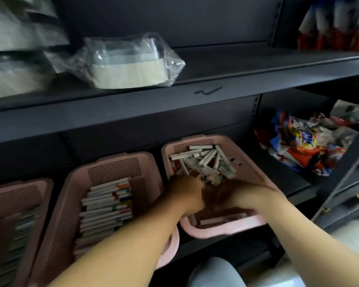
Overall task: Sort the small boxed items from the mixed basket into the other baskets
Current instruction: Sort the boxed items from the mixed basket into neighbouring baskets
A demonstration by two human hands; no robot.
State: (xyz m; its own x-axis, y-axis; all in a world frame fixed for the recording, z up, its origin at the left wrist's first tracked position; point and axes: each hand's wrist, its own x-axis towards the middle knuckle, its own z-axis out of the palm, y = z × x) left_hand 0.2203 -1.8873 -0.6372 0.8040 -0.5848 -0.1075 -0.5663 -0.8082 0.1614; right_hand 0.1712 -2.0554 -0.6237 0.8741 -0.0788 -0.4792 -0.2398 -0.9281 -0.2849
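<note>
Basket [250, 173] of perforated pink plastic holds jumbled slim boxes [204, 158].

Jumbled white boxes [203, 160] fill the right pink basket [251, 172]; neat rows [106, 204] fill the middle basket [112, 165].

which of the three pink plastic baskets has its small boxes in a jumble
The rightmost pink basket, where the left hand and right hand reach in; the middle basket holds a neat row.

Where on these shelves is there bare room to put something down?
Upper shelf: a bare stretch between the plastic-wrapped pack and the red-and-white packets. Lower shelf: a patch between the mixed basket and the colourful bags. Crowded: the middle basket, packed with boxes.
</note>
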